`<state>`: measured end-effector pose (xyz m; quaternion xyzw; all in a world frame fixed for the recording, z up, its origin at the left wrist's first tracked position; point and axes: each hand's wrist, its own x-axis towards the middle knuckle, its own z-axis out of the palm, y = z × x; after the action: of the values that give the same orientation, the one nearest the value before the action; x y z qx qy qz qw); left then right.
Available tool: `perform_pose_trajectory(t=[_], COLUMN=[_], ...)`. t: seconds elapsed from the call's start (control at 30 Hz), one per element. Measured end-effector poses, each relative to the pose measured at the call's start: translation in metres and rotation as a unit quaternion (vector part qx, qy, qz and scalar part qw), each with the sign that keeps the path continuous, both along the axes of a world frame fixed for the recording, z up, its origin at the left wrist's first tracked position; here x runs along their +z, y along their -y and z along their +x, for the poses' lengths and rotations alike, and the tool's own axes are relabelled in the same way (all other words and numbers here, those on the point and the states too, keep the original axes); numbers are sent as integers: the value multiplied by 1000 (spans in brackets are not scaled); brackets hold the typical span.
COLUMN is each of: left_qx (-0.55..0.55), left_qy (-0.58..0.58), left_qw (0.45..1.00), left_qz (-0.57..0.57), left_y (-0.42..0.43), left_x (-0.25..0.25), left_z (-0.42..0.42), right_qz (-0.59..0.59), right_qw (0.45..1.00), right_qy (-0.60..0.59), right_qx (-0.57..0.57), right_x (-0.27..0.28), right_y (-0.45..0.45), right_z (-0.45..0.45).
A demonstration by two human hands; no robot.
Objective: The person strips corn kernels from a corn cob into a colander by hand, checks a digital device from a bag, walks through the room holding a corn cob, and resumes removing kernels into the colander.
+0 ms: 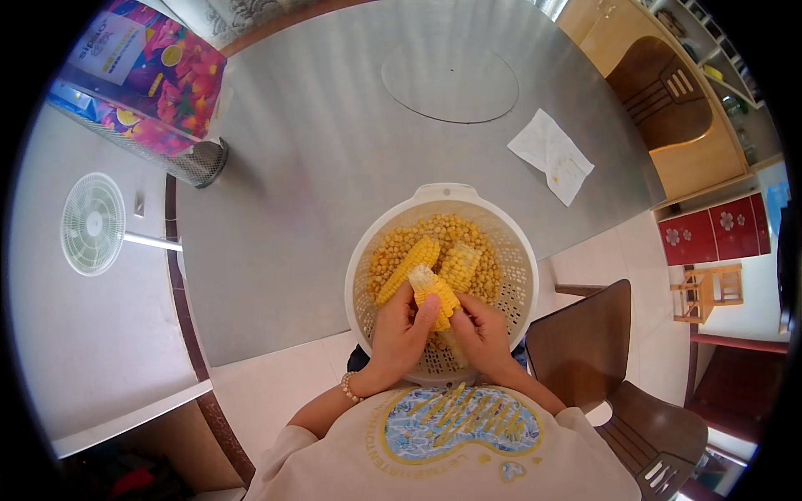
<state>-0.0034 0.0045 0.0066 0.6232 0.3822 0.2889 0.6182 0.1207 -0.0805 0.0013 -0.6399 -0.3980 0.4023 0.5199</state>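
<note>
Both of my hands are closed around one corn cob [436, 299], held over a cream plastic colander [525, 275]. My left hand [401, 330] grips the cob from the left, its thumb lying along the kernels. On the other side my right hand [483, 332] has its fingers pressed against the cob. The cob's upper end is pale and bare of kernels; its lower part still carries yellow rows. Inside the colander are loose corn kernels [388, 250], a fuller cob [408, 271] at the left and a partly stripped cob [459, 265] at the right.
The colander sits at the near edge of a grey table [292, 209]. A crumpled white tissue [551, 154] lies to the right. At the far left, a mesh basket [205, 163] holds a colourful tissue pack [159, 75]. A brown chair [585, 338] stands close on my right.
</note>
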Motion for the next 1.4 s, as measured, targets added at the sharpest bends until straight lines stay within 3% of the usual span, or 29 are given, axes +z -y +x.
perform_pose_trajectory(t=[0.07,0.17,0.27,0.37,0.5,0.57,0.67,0.77,1.1,1.17,1.2,1.27,1.4], left_qx=[-5,9,22,22,24,37,51,36,38,88,87,51,46], left_qy=[-29,3,14,-4,3,18,40,22,16,74,74,28,-1], left_qw=[999,1000,1000,1000,1000,999,997,998,998,988,988,995,997], left_qz=[12,-9,-11,7,-4,-35,-48,-36,-53,-106,-105,-84,-67], left_y=[1,2,2,1,1,2,3,1,3,4,4,3,3], left_x=[1,-4,-4,-2,-7,-10,-5,-3,1,8,6,0,-1], left_z=[-1,-1,1,1,-1,-1,1,2,4,9,8,5,2], right_qz=[-55,-26,60,-8,8,-57,-6,77,27,81,82,84,26], right_qw=[989,988,995,999,1000,994,992,994,994,972,972,993,999], right_qy=[-98,-129,-72,-33,3,-82,-119,-61,-63,-109,-109,36,47], right_qx=[-98,-82,-44,-3,3,-45,-41,-42,-85,-193,-194,-69,-9], right_x=[-9,1,3,-1,5,6,2,4,-6,-5,-4,-2,7], right_y=[4,3,-1,-1,-3,-2,0,-4,1,-5,-6,-7,-4], right_z=[2,7,2,1,1,1,4,4,4,2,3,7,5])
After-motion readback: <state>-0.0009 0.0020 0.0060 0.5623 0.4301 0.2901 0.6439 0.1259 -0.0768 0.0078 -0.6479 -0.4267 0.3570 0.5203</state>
